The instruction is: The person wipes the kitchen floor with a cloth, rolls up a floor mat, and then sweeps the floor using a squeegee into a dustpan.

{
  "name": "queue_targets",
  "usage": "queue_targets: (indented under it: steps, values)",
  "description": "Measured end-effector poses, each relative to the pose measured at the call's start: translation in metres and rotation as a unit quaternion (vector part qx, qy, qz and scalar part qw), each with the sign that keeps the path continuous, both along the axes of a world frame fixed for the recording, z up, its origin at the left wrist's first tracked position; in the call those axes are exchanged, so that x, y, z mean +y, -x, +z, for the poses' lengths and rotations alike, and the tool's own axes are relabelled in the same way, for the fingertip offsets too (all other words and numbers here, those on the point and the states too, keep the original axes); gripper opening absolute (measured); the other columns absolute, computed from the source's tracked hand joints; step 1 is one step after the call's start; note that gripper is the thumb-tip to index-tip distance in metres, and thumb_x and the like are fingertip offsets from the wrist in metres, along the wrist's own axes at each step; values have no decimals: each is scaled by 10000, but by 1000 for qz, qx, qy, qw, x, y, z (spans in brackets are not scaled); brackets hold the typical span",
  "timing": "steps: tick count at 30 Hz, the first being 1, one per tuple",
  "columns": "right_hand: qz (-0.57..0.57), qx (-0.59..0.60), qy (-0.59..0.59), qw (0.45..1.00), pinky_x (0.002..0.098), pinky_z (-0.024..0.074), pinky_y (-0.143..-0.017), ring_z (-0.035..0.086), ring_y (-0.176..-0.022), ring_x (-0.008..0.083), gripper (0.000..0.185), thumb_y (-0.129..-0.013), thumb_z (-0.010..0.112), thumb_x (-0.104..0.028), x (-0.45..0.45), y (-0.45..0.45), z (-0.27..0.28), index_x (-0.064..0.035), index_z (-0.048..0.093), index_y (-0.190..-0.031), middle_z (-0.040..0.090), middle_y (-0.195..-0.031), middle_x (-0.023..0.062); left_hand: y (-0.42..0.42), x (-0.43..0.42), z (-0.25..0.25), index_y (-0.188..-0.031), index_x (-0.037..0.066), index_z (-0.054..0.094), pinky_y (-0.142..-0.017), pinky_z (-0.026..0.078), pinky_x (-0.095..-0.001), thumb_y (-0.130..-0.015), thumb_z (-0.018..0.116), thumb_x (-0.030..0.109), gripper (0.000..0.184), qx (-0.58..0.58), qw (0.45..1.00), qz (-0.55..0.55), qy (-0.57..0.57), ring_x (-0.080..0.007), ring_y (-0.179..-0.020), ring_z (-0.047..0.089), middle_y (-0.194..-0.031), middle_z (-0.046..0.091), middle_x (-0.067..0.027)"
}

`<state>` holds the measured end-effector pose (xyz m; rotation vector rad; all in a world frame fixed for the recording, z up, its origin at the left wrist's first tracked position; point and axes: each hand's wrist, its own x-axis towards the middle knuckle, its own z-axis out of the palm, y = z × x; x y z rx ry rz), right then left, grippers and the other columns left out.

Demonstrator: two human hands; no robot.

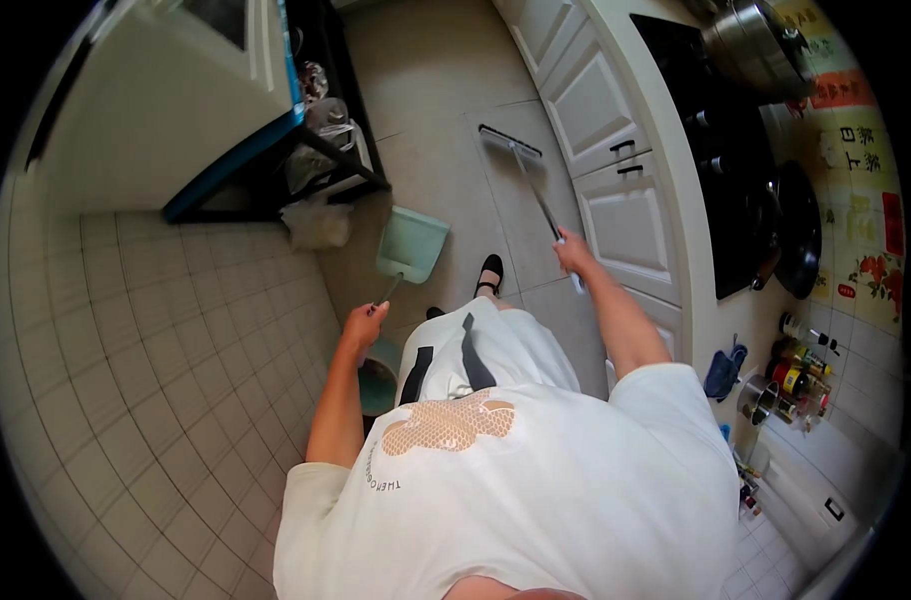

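My left hand (364,325) is closed around the handle of a pale green dustpan (414,240). The pan sits low by the floor, its open side facing away from me. In my right hand (576,252) is the long grey handle of a broom (538,190), gripped near its pale top end. The wide, thin broom head (511,142) rests on the floor tiles (446,110), farther out than the dustpan and apart from it. Its bristles are too small to make out.
White cabinets (601,110) and a counter with a stove (721,150) run along the right. A dark rack (351,150) with plastic bags stands left, with a translucent bag (318,224) below it. A greenish bin (378,385) is beside my left arm.
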<state>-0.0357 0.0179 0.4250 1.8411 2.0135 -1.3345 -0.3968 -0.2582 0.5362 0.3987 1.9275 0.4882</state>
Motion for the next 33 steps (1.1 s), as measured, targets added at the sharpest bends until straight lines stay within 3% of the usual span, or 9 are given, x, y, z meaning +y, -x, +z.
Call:
queue_targets:
  steps: [5,10,14,16,17,18,19,23,33]
  values:
    - [-66,-40,70,995,348,435,-395,529,-434,199,520,-786,495,-133,33,2,9,-102,359,-1286,576,-640,128,-13,45,-2,-667,40,507,-421,313,-268,-804,568,374,366,-20,1000,-18,-1,-87,-458,396,-533,454,-7]
    - [-123,-110,146,975,370,491,-598,606,-664,276,489,-798,473,-172,-30,-29,34,-133,380,-1276,597,-975,172,-15,72,-7,-685,34,528,-432,324,-266,-805,567,388,376,-22,996,-87,5,-89,-470,409,-540,465,-4]
    - [-142,-95,99,980,355,465,-425,534,-445,214,514,-793,481,-153,-144,-89,-34,-182,361,-1292,600,-720,131,-6,87,1,-684,38,533,-429,325,-254,-801,575,398,381,-41,991,-128,17,-86,-471,419,-542,463,-2]
    - [-56,-78,-213,972,352,449,-415,536,-452,219,518,-796,502,-184,-210,-96,-38,-220,363,-1293,604,-757,137,3,94,-1,-686,40,535,-426,326,-250,-801,577,400,380,-55,985,-163,7,-86,-470,423,-545,465,-4]
    - [-81,-90,-205,971,352,449,-415,536,-452,219,518,-796,502,-184,-234,-96,-29,-220,363,-1293,604,-757,137,6,98,1,-687,43,535,-424,324,-245,-800,579,404,381,-58,982,-179,15,-85,-470,423,-547,466,-5]
    - [-182,-97,-24,978,349,441,-410,525,-444,210,516,-798,511,-197,-237,-83,11,-238,365,-1291,598,-744,128,10,102,0,-688,45,535,-421,323,-239,-799,581,408,382,-60,979,-191,20,-84,-470,424,-549,466,-6]
    - [-275,-91,158,944,347,433,-405,513,-437,200,515,-800,521,-210,-244,-72,44,-256,367,-1289,592,-730,120,16,101,-6,-685,57,536,-413,314,-234,-799,578,416,379,-68,976,-208,9,-78,-460,415,-542,464,0]
    - [-403,-48,174,897,339,415,-394,484,-422,177,497,-813,521,-206,-326,-49,78,-280,375,-1283,564,-681,95,32,111,-1,-688,75,547,-383,294,-228,-794,580,423,366,-45,951,-306,8,-63,-422,390,-523,460,13]
    - [-737,104,172,645,346,366,-351,424,-369,176,550,-860,474,-190,-431,-37,56,-224,228,-1351,446,-508,70,41,126,-21,-723,54,581,-359,290,-239,-795,575,412,364,-21,912,-408,22,-73,-398,408,-514,462,4]
